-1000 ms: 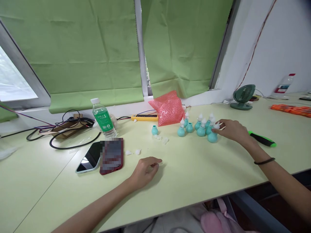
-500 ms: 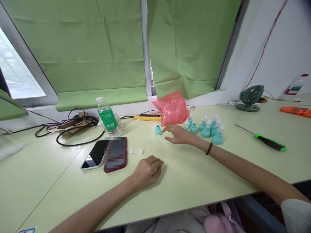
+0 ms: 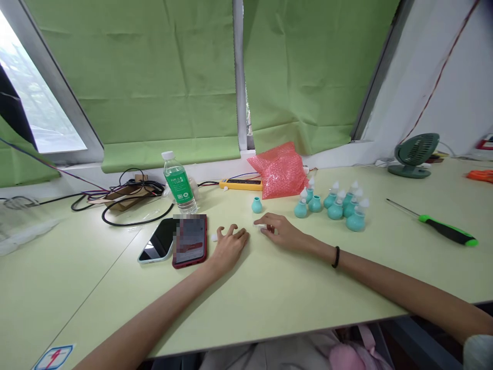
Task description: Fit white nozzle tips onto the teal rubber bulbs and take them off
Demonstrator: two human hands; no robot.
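Left forearm (image 3: 165,308): slants in from the lower left across the near edge of the worktop (image 3: 269,303).
Left hand (image 3: 228,253): palm down and low, fingers bent and pointing away from the body, the index crooked; grip spread, with nothing seen in it.
White scrap (image 3: 214,237): on the worktop just beside the left fingers, partly hidden.
Right forearm (image 3: 389,277): reaches in from the lower right, angled leftward, a black band (image 3: 336,257) round the wrist.
Right hand (image 3: 284,234): turned left, back of the hand up, fingers curled towards the thumb; grip pinching a small white piece.
Small white piece (image 3: 260,225): between the right thumb and fingers, its outline too small to tell.
Lone turquoise bottle (image 3: 257,206): upright, open-necked, just beyond the right fingertips, untouched.
Turquoise bottles (image 3: 355,222): grouped beyond the right forearm, most with white tips.
Screwdriver (image 3: 447,229): farther right, lying flat.
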